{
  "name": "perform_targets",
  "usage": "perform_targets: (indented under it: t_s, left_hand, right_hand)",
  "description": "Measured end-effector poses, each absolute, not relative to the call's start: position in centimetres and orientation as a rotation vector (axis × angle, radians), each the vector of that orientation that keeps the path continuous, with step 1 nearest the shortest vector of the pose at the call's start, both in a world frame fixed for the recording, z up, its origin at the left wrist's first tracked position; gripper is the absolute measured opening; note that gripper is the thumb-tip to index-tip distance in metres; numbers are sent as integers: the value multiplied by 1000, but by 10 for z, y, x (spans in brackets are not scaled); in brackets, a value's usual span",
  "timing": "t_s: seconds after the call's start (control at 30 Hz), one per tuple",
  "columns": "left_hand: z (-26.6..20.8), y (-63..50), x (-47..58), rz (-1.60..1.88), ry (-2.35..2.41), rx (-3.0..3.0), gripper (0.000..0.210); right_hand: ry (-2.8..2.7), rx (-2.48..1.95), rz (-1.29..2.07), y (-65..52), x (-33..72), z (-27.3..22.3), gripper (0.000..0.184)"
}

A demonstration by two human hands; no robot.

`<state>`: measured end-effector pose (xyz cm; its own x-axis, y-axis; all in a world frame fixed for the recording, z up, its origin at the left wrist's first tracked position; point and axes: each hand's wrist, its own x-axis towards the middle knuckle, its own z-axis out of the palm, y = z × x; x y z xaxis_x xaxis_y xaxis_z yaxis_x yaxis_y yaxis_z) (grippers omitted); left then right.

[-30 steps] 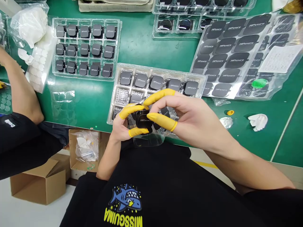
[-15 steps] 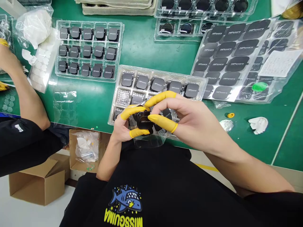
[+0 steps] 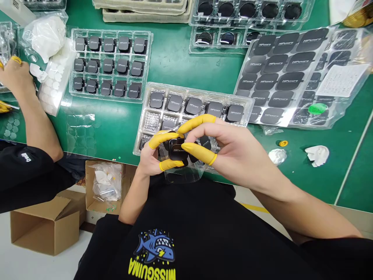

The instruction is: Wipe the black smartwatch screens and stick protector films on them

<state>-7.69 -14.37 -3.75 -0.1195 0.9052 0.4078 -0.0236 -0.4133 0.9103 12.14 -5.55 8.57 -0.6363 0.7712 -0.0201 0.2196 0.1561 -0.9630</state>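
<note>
My left hand (image 3: pixel 150 155), with yellow finger cots, grips a black rounded-square piece (image 3: pixel 176 151) printed HiFuture by its edges. The piece is held up in front of the near part of a clear blister tray (image 3: pixel 142 126). My right hand (image 3: pixel 227 144) has yellow-cotted thumb and index finger closed at the piece's upper right side, thumb over its front face. Thin clear film (image 3: pixel 186 177) shows below the piece; I cannot tell exactly how it is attached. Similar dark HiFuture pieces (image 3: pixel 194 105) lie in the tray, partly hidden by my hands.
A full tray of dark pieces (image 3: pixel 107 67) stands at left. Label sheets (image 3: pixel 271 81) in plastic lie at right, near a yellow finger cot (image 3: pixel 283 143) and crumpled white paper (image 3: pixel 317 155). Trays of round black lenses (image 3: pixel 225 9) are behind. A co-worker's arm (image 3: pixel 40 116) reaches in from the left.
My hands and the black piece stay nearly in place. The co-worker's hand at left has shifted right and down, further into view. The table scene has shifted slightly with the camera.
</note>
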Motion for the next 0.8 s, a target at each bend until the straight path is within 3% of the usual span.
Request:
perform_targets:
  t_s: [0.33,0.8]
  left_hand:
    - [-37,-145,-76,1610,1030,1385,71]
    - [-38,-145,-77,1613,1022,1395,71]
  right_hand:
    - [-1913,-971,1521,-57,120,83,16]
    - [-1915,-949,1517,-56,121,84,11]
